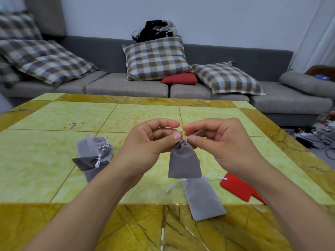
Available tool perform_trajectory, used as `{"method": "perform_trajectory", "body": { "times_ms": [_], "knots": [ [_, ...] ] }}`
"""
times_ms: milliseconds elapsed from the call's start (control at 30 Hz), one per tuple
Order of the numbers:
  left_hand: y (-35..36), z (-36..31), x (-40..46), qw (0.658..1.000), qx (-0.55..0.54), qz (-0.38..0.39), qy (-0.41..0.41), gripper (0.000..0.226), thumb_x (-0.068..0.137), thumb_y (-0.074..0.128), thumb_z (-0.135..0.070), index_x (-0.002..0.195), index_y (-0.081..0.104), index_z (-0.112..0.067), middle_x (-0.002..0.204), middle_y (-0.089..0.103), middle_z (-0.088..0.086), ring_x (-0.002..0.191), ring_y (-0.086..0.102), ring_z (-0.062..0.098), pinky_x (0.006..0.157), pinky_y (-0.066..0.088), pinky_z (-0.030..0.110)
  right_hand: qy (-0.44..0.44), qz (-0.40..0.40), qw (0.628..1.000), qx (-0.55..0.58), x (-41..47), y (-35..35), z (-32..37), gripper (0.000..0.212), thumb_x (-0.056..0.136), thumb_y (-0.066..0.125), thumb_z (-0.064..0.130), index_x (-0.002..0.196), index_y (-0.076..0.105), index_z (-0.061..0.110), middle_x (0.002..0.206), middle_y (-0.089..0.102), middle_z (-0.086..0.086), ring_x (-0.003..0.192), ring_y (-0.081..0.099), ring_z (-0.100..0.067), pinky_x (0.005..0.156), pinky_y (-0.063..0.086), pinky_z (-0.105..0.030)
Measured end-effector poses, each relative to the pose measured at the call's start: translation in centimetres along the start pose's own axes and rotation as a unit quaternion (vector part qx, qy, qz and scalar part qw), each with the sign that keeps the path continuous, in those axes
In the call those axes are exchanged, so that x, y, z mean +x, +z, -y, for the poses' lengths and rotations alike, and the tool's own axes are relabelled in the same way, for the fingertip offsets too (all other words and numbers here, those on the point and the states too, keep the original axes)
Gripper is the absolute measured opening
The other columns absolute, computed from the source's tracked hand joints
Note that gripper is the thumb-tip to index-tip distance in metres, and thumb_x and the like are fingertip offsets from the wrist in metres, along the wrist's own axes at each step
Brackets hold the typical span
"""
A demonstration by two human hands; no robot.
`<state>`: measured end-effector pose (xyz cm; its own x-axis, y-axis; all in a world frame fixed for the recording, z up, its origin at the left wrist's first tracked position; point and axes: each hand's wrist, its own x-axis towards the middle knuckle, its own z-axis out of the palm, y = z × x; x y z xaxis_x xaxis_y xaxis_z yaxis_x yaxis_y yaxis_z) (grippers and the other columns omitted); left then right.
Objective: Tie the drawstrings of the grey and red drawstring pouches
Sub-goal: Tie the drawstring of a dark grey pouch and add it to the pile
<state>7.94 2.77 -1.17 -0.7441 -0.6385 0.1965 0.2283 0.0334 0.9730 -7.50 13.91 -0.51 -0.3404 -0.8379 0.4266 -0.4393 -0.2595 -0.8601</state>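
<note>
Held pouch: grey drawstring pouch point(184, 161), hanging in the air above the middle of the bench point(54, 116), neck gathered shut at the top, body hanging free below both hands.
Drawstring: pale cord point(181, 132) at the pouch neck, pinched from both sides; a short length running off to the right between the right fingers.
Left hand: left hand point(152, 140), fingers curled, thumb and forefinger pinching the cord at the gathered neck.
Right hand: right hand point(215, 138), fingers curled, pinching the cord just beside the left fingertips.
Near edge: dark gold marbled border along the front of the bench, both forearms crossing it.
Open room: wide yellow-green tiles lying bare beyond the hands up to the far border.
Flat grey pouch: second grey pouch point(204, 198) lying on the bench just below the held one, mouth open, white strings point(174, 185) trailing left and right.
Red pouch: red pouch point(239, 187) flat on the bench, right of the flat grey one, partly under the right forearm; cannot tell whether one or two.
Tied pile: heap of grey pouches point(94, 156) left of the left wrist, necks cinched with knotted white cords.
Behind: grey sofa point(126, 86) with plaid cushions point(155, 58) and a small red cushion point(179, 78).
Floor right: cables point(313, 136) beside the bench corner.
</note>
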Motion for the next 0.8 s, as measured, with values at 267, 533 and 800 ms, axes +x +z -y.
{"method": "perform_trajectory", "body": {
  "times_ms": [267,533,800],
  "knots": [
    [0.3,0.6,0.1,0.989,0.146,-0.01,0.016,0.018,0.089,0.067,-0.004,0.103,0.066,-0.015,0.076,0.069,0.002,0.069,0.062,0.014,0.069,0.051,0.027,-0.11,0.0,0.973,-0.204,-0.6,0.0,1.0,0.015,0.08,0.079,0.006,0.091,0.078,0.016,0.08,0.074,0.011,0.077,0.069,-0.005,0.071,0.054,-0.017],
    [0.2,0.5,-0.2,0.983,0.177,0.041,-0.012,0.029,0.083,0.074,-0.002,0.108,0.062,-0.011,0.077,0.075,0.009,0.076,0.071,0.029,0.083,0.057,0.04,-0.184,0.05,0.946,-0.261,-0.6,0.2,0.9,0.015,0.075,0.083,0.008,0.087,0.08,0.017,0.079,0.073,0.011,0.077,0.065,-0.009,0.07,0.051,-0.019],
    [-0.1,-0.5,-0.4,0.994,0.071,0.063,-0.062,0.033,0.084,0.071,-0.002,0.114,0.063,-0.012,0.086,0.076,0.009,0.082,0.07,0.017,0.079,0.055,0.03,-0.083,0.03,0.994,-0.057,-0.5,0.2,0.9,0.012,0.071,0.083,0.001,0.081,0.079,0.004,0.077,0.077,-0.001,0.077,0.075,-0.016,0.071,0.061,-0.033]
  ]
}}
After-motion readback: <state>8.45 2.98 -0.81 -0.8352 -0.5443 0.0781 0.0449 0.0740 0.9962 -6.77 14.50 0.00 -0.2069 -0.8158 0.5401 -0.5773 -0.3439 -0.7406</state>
